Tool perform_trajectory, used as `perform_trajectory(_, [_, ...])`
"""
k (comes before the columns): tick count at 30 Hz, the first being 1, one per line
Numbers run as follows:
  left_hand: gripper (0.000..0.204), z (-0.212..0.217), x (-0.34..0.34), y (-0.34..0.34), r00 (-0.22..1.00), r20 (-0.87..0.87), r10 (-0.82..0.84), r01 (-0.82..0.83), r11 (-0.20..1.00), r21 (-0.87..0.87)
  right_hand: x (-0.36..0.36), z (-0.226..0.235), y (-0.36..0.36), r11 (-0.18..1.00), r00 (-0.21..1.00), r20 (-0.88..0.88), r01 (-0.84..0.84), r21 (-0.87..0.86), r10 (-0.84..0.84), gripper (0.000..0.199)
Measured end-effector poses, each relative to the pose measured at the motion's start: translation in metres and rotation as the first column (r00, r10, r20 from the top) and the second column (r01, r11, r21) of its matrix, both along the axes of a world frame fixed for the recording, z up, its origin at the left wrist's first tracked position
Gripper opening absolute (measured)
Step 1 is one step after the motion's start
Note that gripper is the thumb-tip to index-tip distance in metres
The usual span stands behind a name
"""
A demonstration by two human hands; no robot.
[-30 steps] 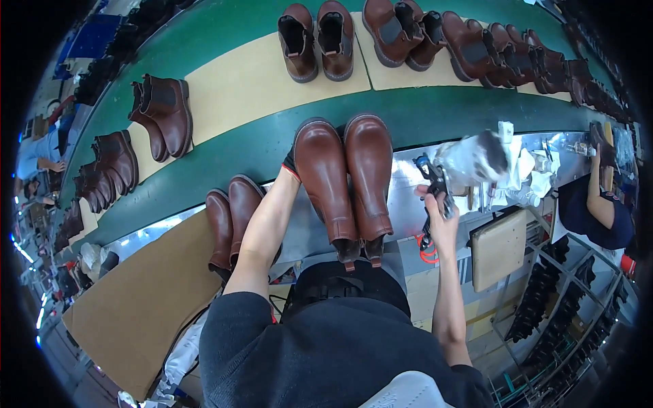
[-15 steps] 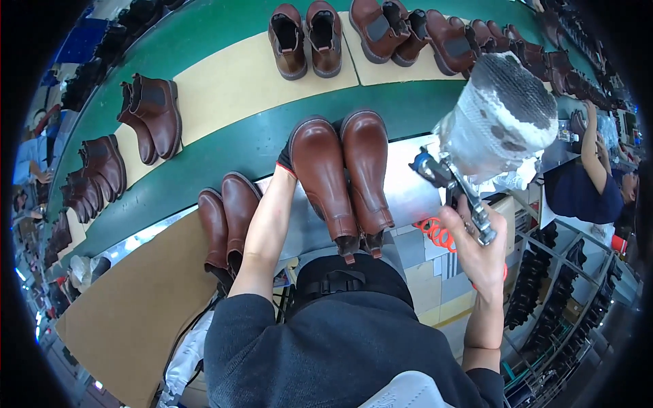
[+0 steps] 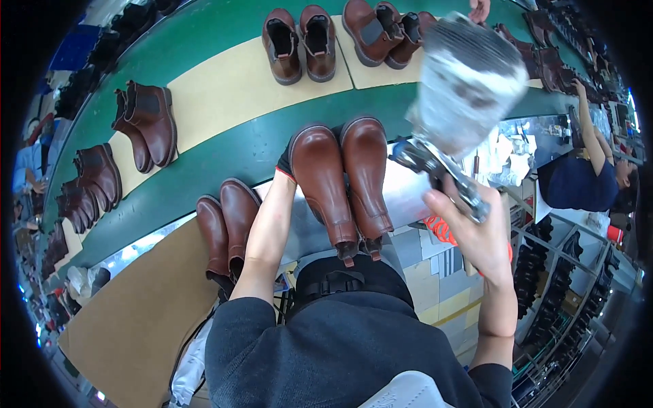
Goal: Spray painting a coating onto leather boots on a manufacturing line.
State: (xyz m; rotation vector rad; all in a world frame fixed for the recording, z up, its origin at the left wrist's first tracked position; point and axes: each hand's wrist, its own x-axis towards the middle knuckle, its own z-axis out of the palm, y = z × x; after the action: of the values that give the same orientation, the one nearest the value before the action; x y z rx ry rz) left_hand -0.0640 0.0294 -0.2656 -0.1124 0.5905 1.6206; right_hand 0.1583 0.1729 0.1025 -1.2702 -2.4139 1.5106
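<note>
Two brown ankle boots point(image 3: 318, 170) hang side by side in front of me, toes away, pull tabs toward my waist. My left hand point(image 3: 283, 163), in a black glove with a red cuff, is at the left boot's outer edge and holds the pair from below; most of its fingers are hidden behind the boots. To the right, my right hand point(image 3: 476, 228) is wrapped around a metal spray gun point(image 3: 435, 166). A large cup wrapped in clear plastic point(image 3: 469, 88) tops the gun, which points left toward the boots without touching them.
Another pair of brown boots point(image 3: 228, 224) stands left of my forearm, by a brown board point(image 3: 136, 306). Beyond, a green conveyor point(image 3: 224, 146) carries several boot pairs on tan sheets. An orange coiled hose point(image 3: 441, 230) hangs at right. A co-worker point(image 3: 578, 177) stands far right.
My right hand has brought the spray gun left, closer to the boots, and its cup has swung left. The held boots have barely moved. Another person's hand now shows behind the cup.
</note>
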Motion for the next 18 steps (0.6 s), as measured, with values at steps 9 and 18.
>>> perform_trajectory(9, [0.021,-0.018,-0.006,0.002,0.984,0.163,0.077,-0.07,0.996,-0.047,0.009,-0.013,0.008,0.995,0.998,0.015,0.053,0.079,-0.054,0.026])
perform_trajectory(18, [0.021,0.012,-0.001,0.026,0.992,-0.126,0.022,-0.022,1.0,0.002,-0.009,-0.026,-0.006,0.996,0.999,-0.014,-0.033,0.086,0.034,0.027])
